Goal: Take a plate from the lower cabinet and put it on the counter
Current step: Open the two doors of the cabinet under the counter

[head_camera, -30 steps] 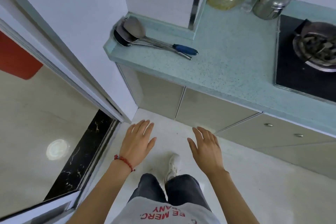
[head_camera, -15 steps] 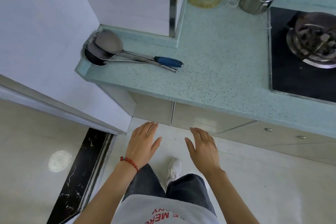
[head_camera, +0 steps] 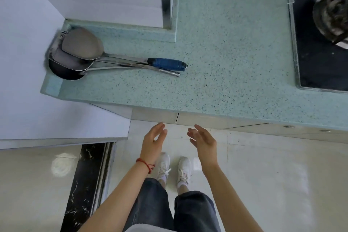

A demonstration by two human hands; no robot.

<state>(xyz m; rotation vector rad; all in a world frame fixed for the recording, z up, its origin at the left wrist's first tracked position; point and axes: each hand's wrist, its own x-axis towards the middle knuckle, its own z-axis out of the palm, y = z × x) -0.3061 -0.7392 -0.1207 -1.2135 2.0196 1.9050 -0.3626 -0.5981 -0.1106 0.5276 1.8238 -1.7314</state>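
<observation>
I look straight down at a speckled pale-green counter (head_camera: 226, 66). Under its front edge only the top strip of two shut lower cabinet doors (head_camera: 190, 118) shows, with a seam between them. My left hand (head_camera: 153, 142), a red string at its wrist, is held just below that seam, fingers apart and empty. My right hand (head_camera: 204, 140) hovers beside it, palm turned inward, also empty. No plate is in sight.
Metal ladles and a spatula with a blue handle (head_camera: 113, 60) lie at the counter's left end. A black stove with a burner (head_camera: 323, 30) is at the right. White walls stand at the left, a dark floor threshold (head_camera: 88, 184) below them.
I have stepped closer, so the counter fills more of the view and hides most of the cabinet doors. Both hands have risen toward the door seam and turned palms inward.
</observation>
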